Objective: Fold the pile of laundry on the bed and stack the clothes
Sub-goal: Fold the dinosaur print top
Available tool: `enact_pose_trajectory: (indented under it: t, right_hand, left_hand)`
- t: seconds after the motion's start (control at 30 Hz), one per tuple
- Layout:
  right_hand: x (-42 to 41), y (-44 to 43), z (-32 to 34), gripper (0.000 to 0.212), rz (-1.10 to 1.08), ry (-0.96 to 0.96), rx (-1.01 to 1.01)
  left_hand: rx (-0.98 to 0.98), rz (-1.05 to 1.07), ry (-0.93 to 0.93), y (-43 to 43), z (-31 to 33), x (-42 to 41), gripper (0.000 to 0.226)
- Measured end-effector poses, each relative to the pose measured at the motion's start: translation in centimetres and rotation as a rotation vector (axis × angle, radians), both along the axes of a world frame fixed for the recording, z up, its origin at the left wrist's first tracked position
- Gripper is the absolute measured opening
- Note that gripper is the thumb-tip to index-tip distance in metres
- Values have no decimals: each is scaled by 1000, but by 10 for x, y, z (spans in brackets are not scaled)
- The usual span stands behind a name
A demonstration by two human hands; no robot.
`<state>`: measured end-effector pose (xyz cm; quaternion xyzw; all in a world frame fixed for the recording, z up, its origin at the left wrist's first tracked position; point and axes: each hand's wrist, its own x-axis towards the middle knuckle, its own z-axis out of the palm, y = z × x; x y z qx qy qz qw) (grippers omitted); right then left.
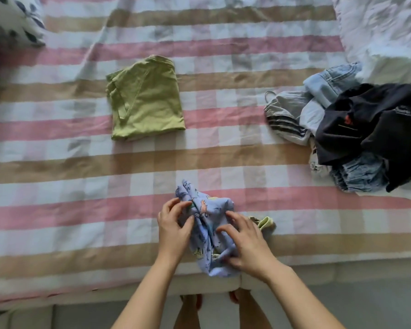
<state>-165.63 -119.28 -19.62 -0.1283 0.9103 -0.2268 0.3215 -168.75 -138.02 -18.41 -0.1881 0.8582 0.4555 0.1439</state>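
A small light-blue printed garment [205,224] lies bunched near the bed's front edge. My left hand [173,227] pinches its upper left part between thumb and fingers. My right hand [243,243] lies over its right side with fingers bent into the cloth and the thumb tucked at its lower edge. A pale green trim [266,222] of the cloth pokes out just right of my right hand. A folded green shirt [146,100] lies flat further back on the bed. The unfolded laundry pile [356,129] of denim, dark and striped clothes sits at the right.
The bed is covered by a pink, tan and white checked sheet [81,162]. A leaf-print pillow [14,20] is at the back left and a white duvet [380,32] at the back right. My feet [237,298] stand on the floor below the bed edge.
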Motion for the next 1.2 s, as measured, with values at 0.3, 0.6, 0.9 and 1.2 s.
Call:
enact_pose_trajectory:
  t: [0.3,0.6,0.9,1.2]
  right_hand:
    - [-41,8,8,18,-488,2,-363]
    - [-140,30,14,19,-1278,-331,-696]
    - [-102,38,2,32,-1157,58,-560]
    - [-8,12,-28,50,-742,193,-56]
  left_hand:
    - [195,90,-108,7,-2,-30,25]
    - [399,368,63,19,5,-111,17]
    - [201,147,248,26,-3,-85,34]
    - [76,75,83,14,-22,-40,60]
